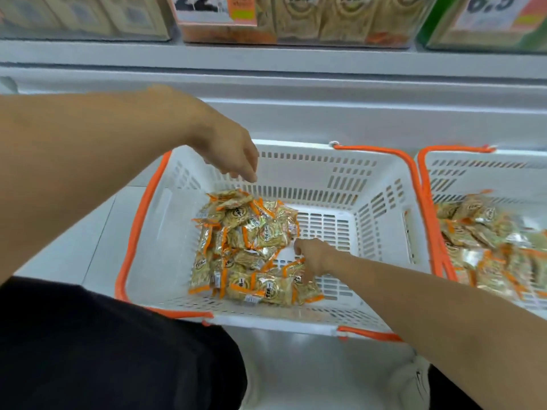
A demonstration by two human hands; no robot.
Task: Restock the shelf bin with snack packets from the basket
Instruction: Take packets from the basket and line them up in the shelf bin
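Note:
A white slotted basket (381, 184) with orange handles stands on the floor in front of me. Several clear and orange snack packets (245, 247) lie heaped in its left half. My left hand (233, 155) hovers above the basket's far left corner, fingers pointing down and loosely spread, holding nothing. My right hand (313, 257) reaches into the basket from the right, and its fingers touch the packets at the heap's right edge. Whether they pinch a packet is not visible. A clear shelf bin (296, 31) with the same kind of packets stands on the shelf above.
A second white basket (473, 170) with more packets stands at the right, touching the first. The grey shelf edge (266, 60) runs across above the baskets. Other bins with price cards flank the middle bin. My dark-clothed knee (103, 350) is at the lower left.

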